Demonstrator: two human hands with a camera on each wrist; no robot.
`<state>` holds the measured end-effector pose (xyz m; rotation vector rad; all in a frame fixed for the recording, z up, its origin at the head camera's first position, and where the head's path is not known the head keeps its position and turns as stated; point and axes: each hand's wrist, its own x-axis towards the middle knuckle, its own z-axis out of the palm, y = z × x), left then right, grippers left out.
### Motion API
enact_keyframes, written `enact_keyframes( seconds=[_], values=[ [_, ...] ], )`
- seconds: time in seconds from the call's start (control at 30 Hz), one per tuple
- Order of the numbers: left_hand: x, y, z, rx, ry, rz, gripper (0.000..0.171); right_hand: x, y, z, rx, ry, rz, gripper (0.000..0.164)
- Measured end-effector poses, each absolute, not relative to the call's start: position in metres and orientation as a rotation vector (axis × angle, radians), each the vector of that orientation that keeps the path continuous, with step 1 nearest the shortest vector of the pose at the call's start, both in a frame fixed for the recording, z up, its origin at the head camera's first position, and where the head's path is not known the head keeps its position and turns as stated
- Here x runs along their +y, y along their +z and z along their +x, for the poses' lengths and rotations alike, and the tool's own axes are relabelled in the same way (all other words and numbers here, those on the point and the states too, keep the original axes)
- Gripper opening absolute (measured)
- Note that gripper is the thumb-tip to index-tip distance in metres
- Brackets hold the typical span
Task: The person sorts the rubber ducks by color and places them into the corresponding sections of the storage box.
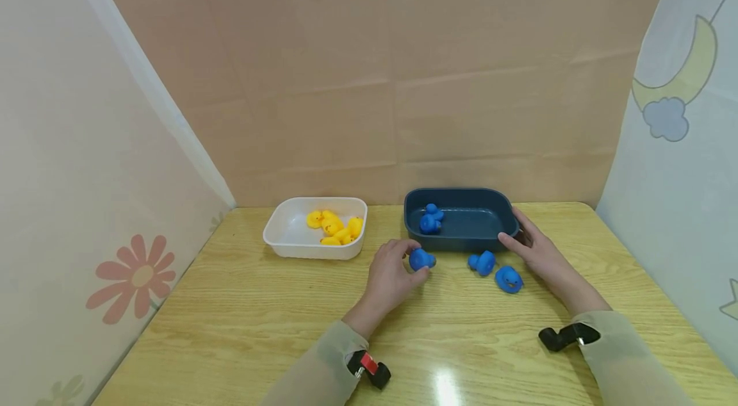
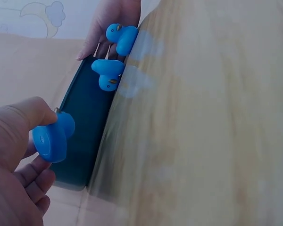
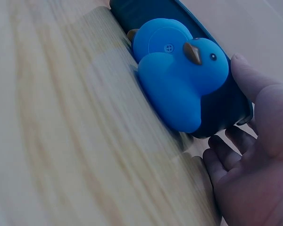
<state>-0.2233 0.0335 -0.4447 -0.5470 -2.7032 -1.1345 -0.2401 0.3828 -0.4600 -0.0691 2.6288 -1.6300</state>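
My left hand point(image 1: 393, 270) pinches a blue rubber duck point(image 1: 421, 259) between thumb and fingers, just in front of a dark blue bin point(image 1: 461, 244). In the left wrist view the flat base of that held duck point(image 2: 51, 141) faces the camera. At the bin's right end, my right hand point(image 1: 541, 257) grips it, thumb at the rim and fingers around the end wall. Inside the bin, blue ducks point(image 1: 430, 223) lie at the left. On the table before it are two more: one duck point(image 1: 483, 263) tipped over, another duck point(image 1: 509, 279) closer to the right hand.
A white bin point(image 1: 314, 251) with several yellow rubber ducks point(image 1: 332, 227) stands to the left of the dark one. Behind both rises a brown paper-like backdrop point(image 1: 392, 73). Patterned sheets point(image 1: 669, 156) flank the wooden table point(image 1: 242, 316).
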Motion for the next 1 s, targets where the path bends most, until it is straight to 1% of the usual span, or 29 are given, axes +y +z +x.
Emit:
enact_keyframes(
  seconds=[0.3,0.63,1.0],
  values=[
    [0.034,-0.435,-0.226,-2.660,-1.154,-0.485,0.040,0.383,-0.460,-0.240,2.636,-1.616,-0.067,0.095],
    [0.044,-0.415,-0.238,-2.584,-1.102,-0.532,0.044,0.381,-0.458,-0.239,2.638,-1.641,-0.071,0.097],
    [0.064,-0.405,-0.253,-2.547,-1.058,-0.565,0.044,0.381,-0.459,-0.239,2.649,-1.633,-0.057,0.097]
  ],
)
